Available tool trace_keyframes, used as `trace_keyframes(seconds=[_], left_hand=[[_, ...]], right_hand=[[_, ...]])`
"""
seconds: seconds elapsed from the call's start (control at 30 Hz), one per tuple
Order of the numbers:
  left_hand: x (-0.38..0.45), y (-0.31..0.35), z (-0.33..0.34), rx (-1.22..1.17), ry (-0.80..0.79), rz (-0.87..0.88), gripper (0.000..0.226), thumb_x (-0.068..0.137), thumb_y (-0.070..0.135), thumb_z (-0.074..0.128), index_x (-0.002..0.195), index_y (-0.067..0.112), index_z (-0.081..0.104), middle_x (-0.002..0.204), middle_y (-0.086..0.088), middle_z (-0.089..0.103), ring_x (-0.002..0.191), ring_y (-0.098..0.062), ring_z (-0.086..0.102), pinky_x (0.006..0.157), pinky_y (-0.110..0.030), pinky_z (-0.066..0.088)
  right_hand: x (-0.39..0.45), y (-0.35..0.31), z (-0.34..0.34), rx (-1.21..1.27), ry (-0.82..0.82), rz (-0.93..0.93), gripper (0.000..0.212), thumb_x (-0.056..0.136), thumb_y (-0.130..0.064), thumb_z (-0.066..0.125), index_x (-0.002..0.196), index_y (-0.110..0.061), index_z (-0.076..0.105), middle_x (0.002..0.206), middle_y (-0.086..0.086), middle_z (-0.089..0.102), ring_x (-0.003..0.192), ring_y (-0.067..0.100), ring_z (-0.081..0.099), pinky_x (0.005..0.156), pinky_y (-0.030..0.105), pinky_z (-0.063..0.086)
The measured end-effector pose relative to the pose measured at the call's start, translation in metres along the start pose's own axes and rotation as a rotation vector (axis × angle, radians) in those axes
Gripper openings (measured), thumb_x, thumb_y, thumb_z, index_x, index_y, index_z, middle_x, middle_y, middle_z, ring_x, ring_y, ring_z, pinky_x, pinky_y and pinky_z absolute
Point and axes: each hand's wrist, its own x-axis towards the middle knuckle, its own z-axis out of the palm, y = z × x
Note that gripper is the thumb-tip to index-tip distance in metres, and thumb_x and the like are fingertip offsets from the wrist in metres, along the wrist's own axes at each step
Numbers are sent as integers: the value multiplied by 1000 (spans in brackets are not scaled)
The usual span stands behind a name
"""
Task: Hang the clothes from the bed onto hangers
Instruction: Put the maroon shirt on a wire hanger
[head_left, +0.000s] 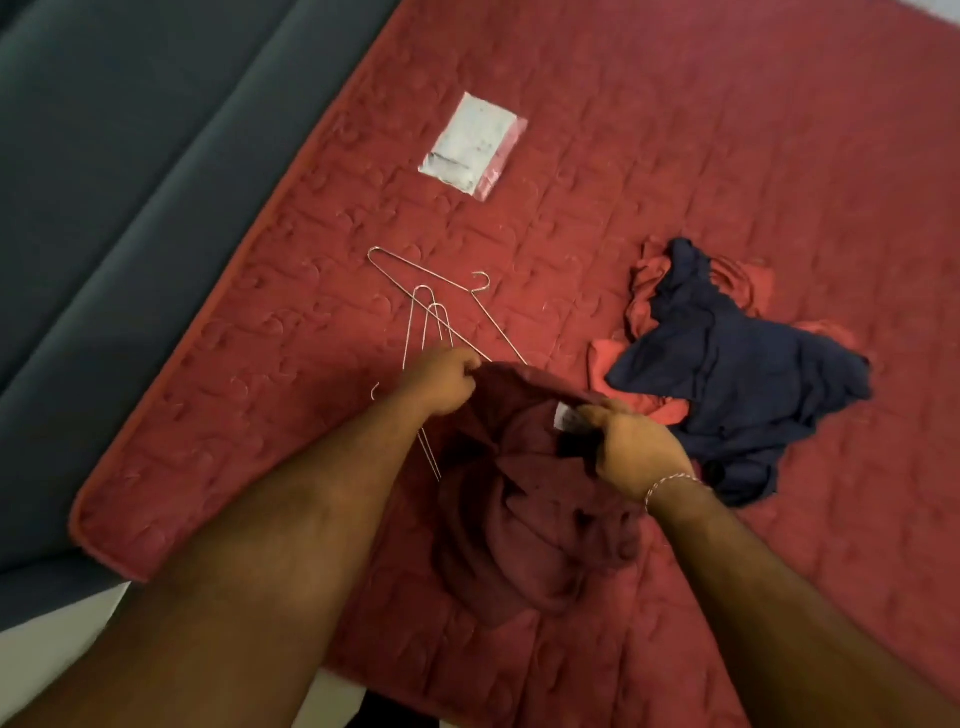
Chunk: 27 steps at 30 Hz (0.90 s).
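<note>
A dark maroon garment hangs bunched over the red quilted bed. My left hand pinches its top edge on the left. My right hand grips the same edge near a white label, with a thin bracelet on the wrist. Thin wire hangers lie on the quilt just beyond my left hand; one runs under the garment. To the right lies a crumpled navy garment on top of a coral-red one.
A white plastic packet lies farther up the quilt. A dark grey bed surface borders the quilt on the left. A strip of pale floor shows at the lower left.
</note>
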Motion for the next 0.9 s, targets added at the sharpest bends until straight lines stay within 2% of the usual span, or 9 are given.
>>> trace_keyframes(seconds=[0.17,0.23,0.3,0.37,0.43,0.57,0.73,0.83,0.9], left_hand=[[74,-3,5,329,87,131,51,85,2,59,135,16,60,130,-11,53,123,-35,54,98,-45,51],[106,-8,-4,520,175,112,63,84,7,66,145,19,50,143,-13,46,137,-35,45,106,-49,47],[133,-17,-14,668,157,44,86,86,13,70,160,25,29,165,-14,25,155,-34,22,121,-54,31],[155,-31,-21,765,77,1,97,89,18,68,165,29,8,173,-9,4,160,-31,3,126,-59,13],[166,-47,-26,829,31,-24,98,91,21,65,165,28,2,174,-7,6,160,-31,2,125,-63,7],[163,-57,-27,860,105,0,83,86,26,72,157,20,31,156,-14,40,148,-34,34,122,-69,12],[129,-59,-47,852,184,72,84,66,44,88,136,18,48,136,-15,49,127,-38,47,106,-64,39],[98,-59,-59,778,390,133,82,65,43,84,135,19,47,127,-13,55,119,-36,50,99,-60,39],[69,-53,-65,688,506,187,80,66,39,81,137,22,48,122,-10,58,114,-35,50,95,-56,38]], right_hand=[[12,17,19,-27,-59,5,76,83,-12,61,154,-33,41,149,-1,50,118,34,63,95,42,50],[16,24,28,-5,-36,-25,80,80,-11,63,154,-32,42,148,-3,51,119,32,63,94,41,51],[22,34,40,45,20,-36,80,77,-7,64,152,-31,46,146,-4,54,119,29,63,91,39,52],[30,45,53,116,81,-13,81,74,-6,65,150,-30,48,145,-6,55,122,26,62,94,37,54],[35,55,64,210,111,10,83,72,-4,67,150,-26,49,146,-5,53,128,21,57,104,27,46],[33,64,79,330,135,25,86,68,4,65,150,-17,49,150,0,49,135,15,46,105,-1,20],[24,68,81,361,158,64,80,70,0,61,149,-11,49,152,5,47,136,24,50,111,17,32],[19,65,71,351,154,97,81,72,6,63,150,-10,48,151,7,47,136,26,50,112,24,35],[13,61,60,359,150,114,82,73,6,62,151,-9,46,152,7,46,137,26,49,112,21,32]])
